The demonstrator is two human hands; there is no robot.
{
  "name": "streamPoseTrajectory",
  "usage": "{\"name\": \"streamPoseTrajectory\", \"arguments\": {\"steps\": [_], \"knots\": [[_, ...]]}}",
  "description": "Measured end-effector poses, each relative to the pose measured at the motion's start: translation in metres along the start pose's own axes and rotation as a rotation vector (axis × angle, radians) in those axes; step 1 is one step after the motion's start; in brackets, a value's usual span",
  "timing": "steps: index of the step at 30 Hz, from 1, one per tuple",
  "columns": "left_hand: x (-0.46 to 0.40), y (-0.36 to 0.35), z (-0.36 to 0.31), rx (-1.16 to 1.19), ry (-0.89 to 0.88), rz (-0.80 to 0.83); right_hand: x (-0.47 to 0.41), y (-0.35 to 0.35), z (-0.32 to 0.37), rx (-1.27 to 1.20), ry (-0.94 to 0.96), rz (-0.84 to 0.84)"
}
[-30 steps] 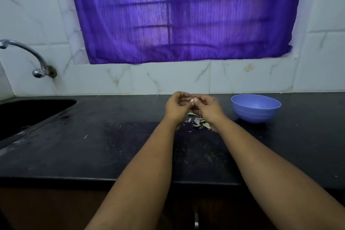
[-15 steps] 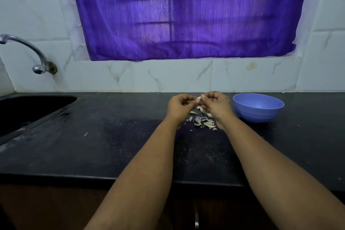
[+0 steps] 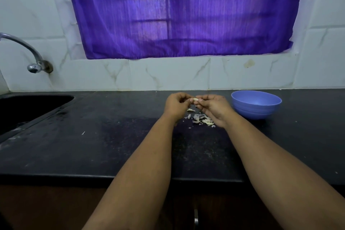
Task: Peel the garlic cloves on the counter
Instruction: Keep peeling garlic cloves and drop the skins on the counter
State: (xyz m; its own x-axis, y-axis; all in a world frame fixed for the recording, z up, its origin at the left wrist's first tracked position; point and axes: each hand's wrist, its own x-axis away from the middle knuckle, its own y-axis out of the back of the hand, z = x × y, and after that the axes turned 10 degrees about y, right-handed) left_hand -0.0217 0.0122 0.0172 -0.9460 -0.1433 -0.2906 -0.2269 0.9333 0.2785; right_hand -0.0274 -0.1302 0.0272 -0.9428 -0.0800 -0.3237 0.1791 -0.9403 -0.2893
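Observation:
A small pale garlic clove (image 3: 195, 99) is pinched between the fingertips of my left hand (image 3: 177, 105) and my right hand (image 3: 212, 107), both held a little above the black counter (image 3: 112, 136). Under and just in front of my hands lies a small heap of garlic skins and pieces (image 3: 201, 119) on the counter. One loose pale piece (image 3: 190, 110) lies just below my left hand's fingers. A blue bowl (image 3: 256, 104) stands to the right of my right hand; its inside looks bare from here.
A dark sink (image 3: 28, 106) is sunk into the counter at the far left, with a metal tap (image 3: 28, 54) on the tiled wall above it. A purple curtain (image 3: 177, 11) covers the window behind. The counter's front edge runs below my forearms.
The view has tilted slightly. My hands stay together on the clove, working it between the fingertips; the heap of skins shows more plainly below them.

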Motion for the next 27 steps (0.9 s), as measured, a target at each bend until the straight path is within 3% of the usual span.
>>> {"name": "streamPoseTrajectory", "arguments": {"steps": [4,12,15,18,22,27], "knots": [[-0.002,0.001,0.002,-0.085,-0.031,-0.050,0.002,0.001,0.001,-0.060,-0.030,0.020],[0.003,0.013,0.001,0.030,0.001,-0.076,-0.003,-0.002,-0.008,0.200,0.058,0.050],[0.004,0.020,-0.002,0.196,0.057,-0.249,-0.007,-0.006,-0.010,0.448,0.185,0.039],[0.003,0.028,-0.005,0.411,0.200,-0.424,-0.013,-0.009,-0.010,0.865,0.339,0.069],[0.001,0.026,0.003,0.378,0.281,-0.422,-0.019,-0.020,-0.016,1.318,0.352,0.279],[-0.004,0.024,0.010,0.288,0.275,-0.397,-0.030,-0.032,-0.010,1.378,0.356,0.312]]}}
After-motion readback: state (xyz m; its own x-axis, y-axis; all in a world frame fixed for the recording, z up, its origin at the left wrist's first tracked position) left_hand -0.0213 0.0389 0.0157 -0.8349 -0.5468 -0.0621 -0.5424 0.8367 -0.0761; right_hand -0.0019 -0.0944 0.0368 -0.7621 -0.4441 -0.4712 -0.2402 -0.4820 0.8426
